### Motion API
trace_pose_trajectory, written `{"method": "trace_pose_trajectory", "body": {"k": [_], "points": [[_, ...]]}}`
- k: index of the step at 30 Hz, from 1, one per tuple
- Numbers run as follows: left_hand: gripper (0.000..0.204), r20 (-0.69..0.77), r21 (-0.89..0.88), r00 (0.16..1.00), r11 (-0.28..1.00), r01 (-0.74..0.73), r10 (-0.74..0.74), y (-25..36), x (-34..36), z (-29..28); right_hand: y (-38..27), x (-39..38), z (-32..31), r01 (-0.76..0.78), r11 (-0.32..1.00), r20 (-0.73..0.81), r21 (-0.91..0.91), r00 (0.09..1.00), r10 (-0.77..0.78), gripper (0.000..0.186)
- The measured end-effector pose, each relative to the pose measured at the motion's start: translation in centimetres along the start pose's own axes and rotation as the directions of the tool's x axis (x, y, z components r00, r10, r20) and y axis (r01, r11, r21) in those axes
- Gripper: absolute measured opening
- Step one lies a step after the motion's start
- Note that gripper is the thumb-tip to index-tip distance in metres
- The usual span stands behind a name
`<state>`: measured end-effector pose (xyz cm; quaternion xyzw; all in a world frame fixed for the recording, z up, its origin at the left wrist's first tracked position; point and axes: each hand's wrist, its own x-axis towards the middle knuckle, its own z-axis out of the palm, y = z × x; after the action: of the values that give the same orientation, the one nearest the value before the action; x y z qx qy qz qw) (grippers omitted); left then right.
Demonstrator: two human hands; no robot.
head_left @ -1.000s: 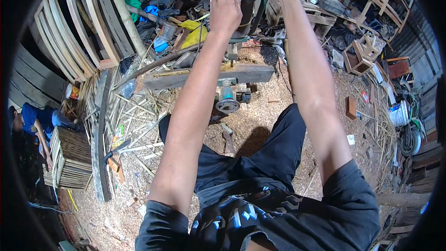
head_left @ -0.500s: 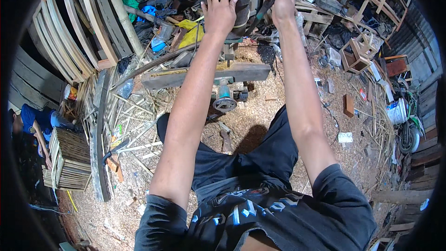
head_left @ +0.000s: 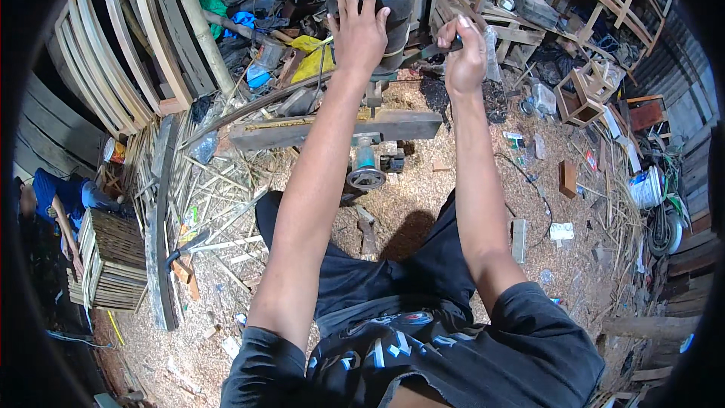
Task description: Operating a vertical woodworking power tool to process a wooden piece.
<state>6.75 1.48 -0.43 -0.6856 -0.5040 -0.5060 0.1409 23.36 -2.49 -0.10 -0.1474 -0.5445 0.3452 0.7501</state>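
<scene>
A dark upright cylindrical motor housing (head_left: 393,11) with a perforated top stands at the far middle. My left hand (head_left: 361,38) lies against its near left side, fingers spread and stretched upward. To the right of the housing, my right hand (head_left: 464,57) is closed in a fist around the end of a dark bar (head_left: 430,51), which runs left toward the housing's lower part. Where the bar meets the machine is hard to make out. Beneath the housing, a thick wooden board (head_left: 408,127) lies crosswise, with a metal handwheel (head_left: 367,178) below it.
Wood shavings cover the floor (head_left: 411,196). Curved slats (head_left: 113,53) lean at the left, where another person (head_left: 64,200) is beside a slatted wooden stack (head_left: 113,257). On the right are a small wooden frame (head_left: 581,94), a white bucket (head_left: 646,185) and a wheel (head_left: 664,234).
My right hand has come down toward me with the bar, which now slopes less steeply. The housing, with my left hand on it, sits slightly lower in the picture.
</scene>
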Motion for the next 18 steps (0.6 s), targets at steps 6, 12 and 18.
{"method": "trace_pose_trajectory", "body": {"k": [6,12,18], "points": [[0.049,0.020,0.013,0.999,0.999,0.032,-0.033,0.5,-0.1,-0.5,0.0,-0.5,-0.2,0.021,1.000,0.019,0.009,1.000,-0.021,0.030],[0.057,0.067,-0.170,0.996,0.983,0.067,-0.056,0.8,-4.7,-2.9,0.2,-1.2,-0.2,0.053,0.997,0.021,-0.062,0.998,-0.051,0.031],[0.055,0.181,-0.253,0.978,0.956,0.149,-0.105,1.0,-9.5,-4.0,0.1,-2.1,-0.4,0.068,0.998,0.026,-0.010,0.997,-0.068,0.031]]}}
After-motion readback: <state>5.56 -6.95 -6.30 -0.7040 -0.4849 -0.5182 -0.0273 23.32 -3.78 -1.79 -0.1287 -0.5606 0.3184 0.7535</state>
